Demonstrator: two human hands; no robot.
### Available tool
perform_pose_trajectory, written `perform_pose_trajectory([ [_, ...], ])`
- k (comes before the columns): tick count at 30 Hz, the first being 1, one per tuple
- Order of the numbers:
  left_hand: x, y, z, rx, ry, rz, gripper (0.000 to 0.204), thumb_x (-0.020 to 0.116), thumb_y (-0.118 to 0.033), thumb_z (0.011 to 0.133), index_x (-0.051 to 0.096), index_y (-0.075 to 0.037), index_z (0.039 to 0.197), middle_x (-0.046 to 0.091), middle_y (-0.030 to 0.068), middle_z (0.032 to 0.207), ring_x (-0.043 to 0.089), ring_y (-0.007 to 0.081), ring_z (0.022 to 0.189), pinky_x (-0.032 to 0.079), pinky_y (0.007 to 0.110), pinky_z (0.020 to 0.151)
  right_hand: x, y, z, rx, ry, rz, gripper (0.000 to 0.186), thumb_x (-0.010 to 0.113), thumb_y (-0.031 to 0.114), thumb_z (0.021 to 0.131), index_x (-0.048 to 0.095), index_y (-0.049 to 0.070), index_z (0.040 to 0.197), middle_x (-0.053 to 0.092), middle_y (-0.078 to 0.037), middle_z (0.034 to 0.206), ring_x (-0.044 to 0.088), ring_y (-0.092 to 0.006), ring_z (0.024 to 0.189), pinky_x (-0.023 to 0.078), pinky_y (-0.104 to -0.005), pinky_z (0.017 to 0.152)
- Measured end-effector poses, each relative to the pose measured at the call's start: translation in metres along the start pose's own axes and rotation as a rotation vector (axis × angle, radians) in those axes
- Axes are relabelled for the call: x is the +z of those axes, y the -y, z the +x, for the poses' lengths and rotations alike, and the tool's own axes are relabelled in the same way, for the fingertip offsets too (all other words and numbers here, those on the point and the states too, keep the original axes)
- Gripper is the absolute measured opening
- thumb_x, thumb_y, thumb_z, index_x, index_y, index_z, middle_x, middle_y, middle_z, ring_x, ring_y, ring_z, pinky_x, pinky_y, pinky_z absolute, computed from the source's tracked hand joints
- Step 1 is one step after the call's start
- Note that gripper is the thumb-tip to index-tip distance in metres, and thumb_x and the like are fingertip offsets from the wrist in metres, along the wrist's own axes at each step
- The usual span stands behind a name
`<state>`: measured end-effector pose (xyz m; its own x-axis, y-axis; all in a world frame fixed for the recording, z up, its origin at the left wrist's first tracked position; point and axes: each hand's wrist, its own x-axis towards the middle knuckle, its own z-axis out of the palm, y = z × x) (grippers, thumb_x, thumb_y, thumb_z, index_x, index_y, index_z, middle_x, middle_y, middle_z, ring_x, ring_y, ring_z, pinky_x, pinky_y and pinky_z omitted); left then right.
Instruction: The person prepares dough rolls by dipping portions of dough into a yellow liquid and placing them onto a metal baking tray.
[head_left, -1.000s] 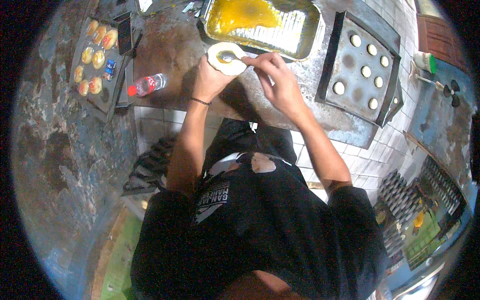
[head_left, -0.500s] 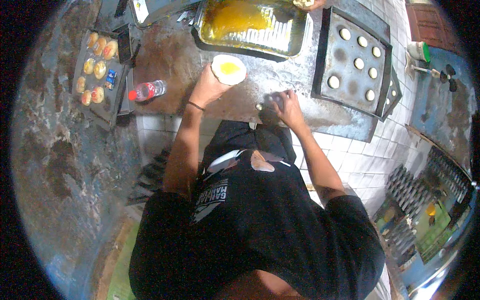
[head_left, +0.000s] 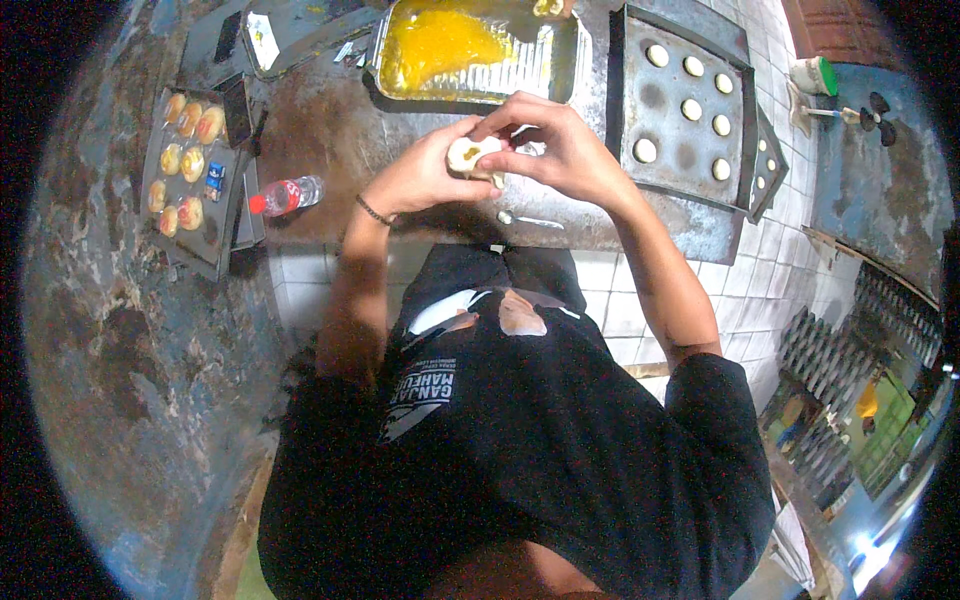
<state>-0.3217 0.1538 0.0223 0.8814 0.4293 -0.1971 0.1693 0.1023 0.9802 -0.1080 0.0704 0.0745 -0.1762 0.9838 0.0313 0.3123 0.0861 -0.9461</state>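
Observation:
Cupped in my left hand [head_left: 425,172] is a small round of pale dough [head_left: 467,156] with a dab of yellow filling at its centre. My right hand [head_left: 570,150] has its thumb and bent fingers on the dough's edge, gathering it up around the filling. Both hands meet above the front part of the worktable. Below them a metal spoon [head_left: 506,217] lies near the table's edge. Just beyond my hands stands a shiny metal pan [head_left: 470,98] with yellow filling [head_left: 440,45] spread over its left part.
To the right, a dark baking tray [head_left: 655,97] carries several dough balls [head_left: 691,110]. A red-capped plastic bottle [head_left: 288,196] lies at left, beside a tray of wrapped buns [head_left: 192,160]. Another person's fingers [head_left: 552,7] show at the top edge, holding dough.
My right hand has left the spoon's handle on the table and come up to the dough. The dough, flat and open before, is now drawn in around its filling.

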Motion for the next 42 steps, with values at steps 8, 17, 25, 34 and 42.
perform_pose_trajectory([
  [8, 0.02, -0.026, -0.016, -0.113, -0.283, -0.269, 0.031, 0.064, -0.029, 0.099, 0.064, -0.007, 0.12, 0.066, -0.0021, 0.098, 0.057, 0.0064, 0.083, 0.041, 0.021, 0.062, 0.009, 0.005, -0.006, 0.192, -0.174, 0.215, 0.045, 0.083, 0.023, 0.086, 0.07, 0.005, 0.125, 0.069, -0.012, 0.109, 0.068, -0.0188, 0.094, 0.055, -0.0342, 0.089],
  [17, 0.022, -0.027, -0.01, -0.113, -0.395, -0.403, 0.033, 0.049, -0.028, 0.098, 0.059, -0.01, 0.122, 0.063, 0.0009, 0.094, 0.054, 0.0066, 0.073, 0.039, 0.022, 0.055, 0.003, 0.04, 0.019, -0.213, -0.065, -0.438, 0.061, 0.088, 0.031, 0.075, 0.067, 0.01, 0.129, 0.062, -0.014, 0.115, 0.065, -0.0376, 0.105, 0.054, -0.0442, 0.094],
  [25, 0.024, -0.05, -0.018, -0.08, -0.317, -0.666, 0.033, 0.047, -0.039, 0.106, 0.049, -0.015, 0.13, 0.06, 0.0005, 0.088, 0.051, 0.0045, 0.059, 0.032, 0.017, 0.043, -0.007, 0.038, 0.011, -0.03, -0.241, -0.125, 0.02, 0.074, 0.015, 0.091, 0.078, 0.005, 0.107, 0.072, -0.016, 0.092, 0.071, -0.029, 0.089, 0.057, -0.0379, 0.081],
  [34, 0.034, -0.058, -0.011, -0.116, -0.367, -0.66, 0.029, 0.053, -0.038, 0.108, 0.049, -0.015, 0.125, 0.062, 0.0015, 0.089, 0.057, 0.0069, 0.065, 0.04, 0.019, 0.047, 0.006, 0.049, 0.011, -0.012, -0.295, -0.412, 0.03, 0.084, 0.019, 0.084, 0.075, 0.001, 0.106, 0.067, -0.008, 0.092, 0.071, -0.0187, 0.086, 0.058, -0.0313, 0.076],
  [42, 0.035, -0.054, -0.012, 0.012, -0.444, -0.526, 0.03, 0.062, -0.025, 0.102, 0.052, -0.009, 0.125, 0.063, 0.002, 0.093, 0.056, 0.0059, 0.07, 0.045, 0.02, 0.055, 0.0, 0.051, 0.004, 0.081, -0.301, 0.025, 0.038, 0.08, 0.021, 0.088, 0.072, 0.003, 0.12, 0.071, -0.017, 0.11, 0.074, -0.029, 0.088, 0.059, -0.0395, 0.084],
])
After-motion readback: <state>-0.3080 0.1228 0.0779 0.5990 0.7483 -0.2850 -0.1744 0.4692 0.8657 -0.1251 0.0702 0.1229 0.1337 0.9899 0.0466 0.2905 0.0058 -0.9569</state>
